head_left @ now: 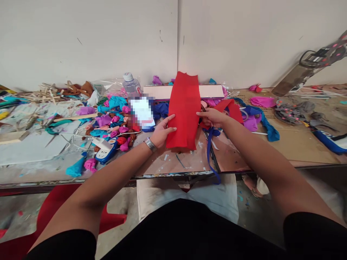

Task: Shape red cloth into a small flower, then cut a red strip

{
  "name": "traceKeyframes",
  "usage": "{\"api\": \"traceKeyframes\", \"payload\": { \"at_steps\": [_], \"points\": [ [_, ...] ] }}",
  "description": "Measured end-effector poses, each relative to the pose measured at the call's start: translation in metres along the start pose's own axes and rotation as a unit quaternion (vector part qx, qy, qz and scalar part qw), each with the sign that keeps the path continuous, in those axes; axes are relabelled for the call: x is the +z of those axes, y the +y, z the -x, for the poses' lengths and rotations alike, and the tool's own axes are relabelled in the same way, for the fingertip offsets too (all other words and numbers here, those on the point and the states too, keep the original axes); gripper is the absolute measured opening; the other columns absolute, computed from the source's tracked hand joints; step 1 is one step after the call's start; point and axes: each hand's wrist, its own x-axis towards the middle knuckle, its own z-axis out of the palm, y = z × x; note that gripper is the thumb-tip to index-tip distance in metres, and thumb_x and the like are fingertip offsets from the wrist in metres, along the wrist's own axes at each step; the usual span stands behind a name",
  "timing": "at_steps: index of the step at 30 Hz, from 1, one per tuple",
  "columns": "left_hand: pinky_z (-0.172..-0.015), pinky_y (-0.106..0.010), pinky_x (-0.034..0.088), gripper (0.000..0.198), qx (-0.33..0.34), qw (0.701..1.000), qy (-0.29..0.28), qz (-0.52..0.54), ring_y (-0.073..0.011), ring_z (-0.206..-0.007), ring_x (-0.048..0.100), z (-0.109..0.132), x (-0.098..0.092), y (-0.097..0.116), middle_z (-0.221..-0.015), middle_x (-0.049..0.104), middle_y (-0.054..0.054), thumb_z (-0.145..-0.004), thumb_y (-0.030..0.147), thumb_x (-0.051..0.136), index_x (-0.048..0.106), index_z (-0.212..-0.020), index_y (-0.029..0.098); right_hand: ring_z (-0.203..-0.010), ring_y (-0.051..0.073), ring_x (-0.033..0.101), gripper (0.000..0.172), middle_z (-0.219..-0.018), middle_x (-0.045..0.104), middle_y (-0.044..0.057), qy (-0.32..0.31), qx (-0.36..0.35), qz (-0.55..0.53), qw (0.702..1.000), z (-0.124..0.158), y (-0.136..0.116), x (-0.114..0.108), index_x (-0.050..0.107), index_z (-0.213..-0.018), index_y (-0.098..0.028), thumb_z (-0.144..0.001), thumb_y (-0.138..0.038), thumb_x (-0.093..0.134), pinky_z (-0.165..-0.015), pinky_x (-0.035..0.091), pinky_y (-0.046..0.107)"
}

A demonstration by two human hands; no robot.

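Note:
A long red sheet (184,112), which looks like crepe paper, stands out in front of me over the table, its far end slightly curled. My left hand (162,133) grips its left edge, thumb on the face of the sheet. At the right edge, my right hand (213,117) pinches the sheet with its fingertips. Something dark shows by the right fingers, too hidden to make out. Just beyond the right hand lies another crumpled red piece (230,108). A blue ribbon-like strip (209,151) hangs down over the table's front edge.
Left of the sheet are a lit phone (142,112), a plastic bottle (132,85), a blue-and-white power strip (107,152) and many coloured paper bundles (115,124). A long pale box (157,92) lies behind. To the right are a dark flask (294,74) and cardboard (292,144).

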Motion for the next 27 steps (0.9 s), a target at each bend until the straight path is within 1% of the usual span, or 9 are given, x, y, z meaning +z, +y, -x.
{"api": "traceKeyframes", "payload": {
  "at_steps": [3, 7, 10, 13, 17, 19, 21, 24, 27],
  "points": [
    [-0.117, -0.048, 0.054, 0.093, -0.011, 1.0, -0.004, -0.006, -0.0322, -0.139, 0.063, 0.001, 0.001, 0.002, -0.163, 0.057, -0.011, -0.07, 0.023, 0.087, 0.056, -0.158, 0.024, -0.038, 0.004, 0.026, 0.042, -0.046, 0.039, -0.013, 0.007, -0.009, -0.02, 1.0, 0.008, -0.002, 0.003, 0.056, -0.083, -0.022, -0.078, -0.033, 0.096, -0.038, 0.02, 0.02],
    [-0.117, -0.048, 0.051, 0.065, -0.02, 0.999, -0.01, -0.04, -0.0305, -0.13, 0.067, 0.0, -0.001, 0.002, -0.148, 0.07, -0.012, -0.069, 0.028, 0.09, 0.078, -0.133, 0.019, -0.038, 0.004, 0.028, 0.037, -0.053, 0.048, -0.011, 0.093, -0.021, -0.039, 0.995, 0.019, -0.006, -0.002, 0.055, -0.082, -0.021, -0.082, -0.026, 0.091, -0.036, 0.019, 0.019],
    [-0.118, -0.048, 0.051, 0.055, -0.034, 0.998, -0.016, -0.052, -0.0294, -0.127, 0.068, 0.002, 0.0, 0.004, -0.145, 0.071, -0.013, -0.071, 0.032, 0.092, 0.082, -0.123, 0.017, -0.042, 0.004, 0.037, 0.02, -0.064, 0.06, -0.006, 0.161, -0.042, -0.064, 0.984, 0.033, -0.006, -0.004, 0.063, -0.087, -0.017, -0.089, -0.022, 0.083, -0.038, 0.025, 0.02],
    [-0.112, -0.045, 0.055, 0.064, -0.032, 0.998, -0.028, -0.046, -0.0292, -0.129, 0.066, 0.006, 0.004, 0.007, -0.152, 0.066, -0.012, -0.068, 0.029, 0.095, 0.079, -0.13, 0.02, -0.054, 0.005, 0.052, 0.012, -0.072, 0.065, -0.003, 0.175, -0.083, -0.124, 0.973, 0.058, 0.0, 0.003, 0.071, -0.097, -0.012, -0.087, -0.009, 0.078, -0.049, 0.039, 0.018],
    [-0.099, -0.043, 0.061, 0.076, -0.068, 0.996, -0.06, -0.027, -0.0274, -0.118, 0.071, 0.011, 0.009, 0.01, -0.146, 0.069, -0.012, -0.065, 0.026, 0.096, 0.075, -0.138, 0.023, -0.071, 0.009, 0.061, 0.021, -0.083, 0.071, 0.001, 0.088, -0.083, -0.18, 0.976, 0.11, 0.022, 0.031, 0.073, -0.113, -0.012, -0.095, -0.022, 0.077, -0.067, 0.05, 0.022],
    [-0.097, -0.041, 0.061, 0.07, -0.069, 0.995, -0.065, -0.037, -0.0257, -0.113, 0.071, 0.011, 0.01, 0.009, -0.138, 0.074, -0.012, -0.065, 0.027, 0.097, 0.078, -0.132, 0.021, -0.074, 0.013, 0.062, 0.033, -0.08, 0.068, 0.0, 0.056, -0.062, -0.194, 0.977, 0.139, 0.038, 0.049, 0.071, -0.11, -0.017, -0.087, -0.033, 0.088, -0.065, 0.049, 0.025],
    [-0.097, -0.039, 0.06, 0.059, -0.055, 0.995, -0.062, -0.061, -0.0248, -0.112, 0.071, 0.011, 0.01, 0.008, -0.131, 0.076, -0.011, -0.066, 0.03, 0.097, 0.082, -0.122, 0.019, -0.072, 0.012, 0.058, 0.039, -0.075, 0.063, -0.003, 0.011, -0.044, -0.211, 0.976, 0.165, 0.055, 0.068, 0.07, -0.108, -0.021, -0.081, -0.037, 0.094, -0.065, 0.048, 0.024],
    [-0.098, -0.039, 0.06, 0.052, -0.04, 0.994, -0.058, -0.087, -0.0245, -0.111, 0.07, 0.01, 0.01, 0.006, -0.127, 0.078, -0.011, -0.066, 0.034, 0.097, 0.084, -0.114, 0.018, -0.068, 0.012, 0.051, 0.034, -0.072, 0.053, -0.006, -0.054, -0.014, -0.272, 0.961, 0.194, 0.075, 0.096, 0.067, -0.106, -0.023, -0.088, -0.04, 0.09, -0.064, 0.046, 0.026],
    [-0.098, -0.039, 0.06, 0.054, -0.054, 0.994, -0.066, -0.073, -0.024, -0.11, 0.071, 0.01, 0.01, 0.006, -0.128, 0.077, -0.011, -0.066, 0.035, 0.098, 0.084, -0.115, 0.018, -0.058, 0.008, 0.03, 0.023, -0.067, 0.038, -0.01, -0.055, 0.022, -0.344, 0.937, 0.21, 0.084, 0.119, 0.065, -0.106, -0.023, -0.097, -0.038, 0.08, -0.07, 0.048, 0.029]
  ]
}}
